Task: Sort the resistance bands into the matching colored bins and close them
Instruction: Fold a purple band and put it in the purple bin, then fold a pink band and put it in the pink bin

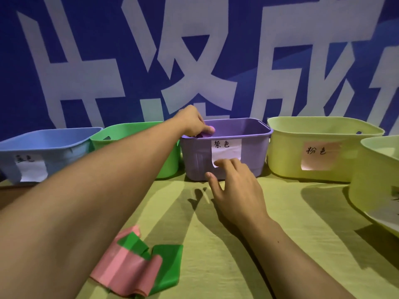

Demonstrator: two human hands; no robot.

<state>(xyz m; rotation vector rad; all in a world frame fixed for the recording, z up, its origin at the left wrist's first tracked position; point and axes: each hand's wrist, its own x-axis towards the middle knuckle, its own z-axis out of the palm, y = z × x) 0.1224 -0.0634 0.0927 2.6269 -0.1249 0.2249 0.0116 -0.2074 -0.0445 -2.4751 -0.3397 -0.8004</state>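
My left hand point(192, 121) reaches over the near left rim of the purple bin point(254, 152) and pinches a purple resistance band point(207, 131), which hangs partly inside the bin. My right hand point(235, 188) hovers low in front of the purple bin with relaxed fingers, its fingertips by the bin's white paper label. On the cloth near me lie a pink band point(127, 268) and a green band point(166, 264), tangled together.
A blue bin point(54, 145), a green bin point(129, 130) and a yellow-green bin point(323, 145) with a pink label stand in a row beside the purple one. Another yellow-green bin point(377, 184) sits at the right edge. A yellow-green cloth point(280, 234) covers the table.
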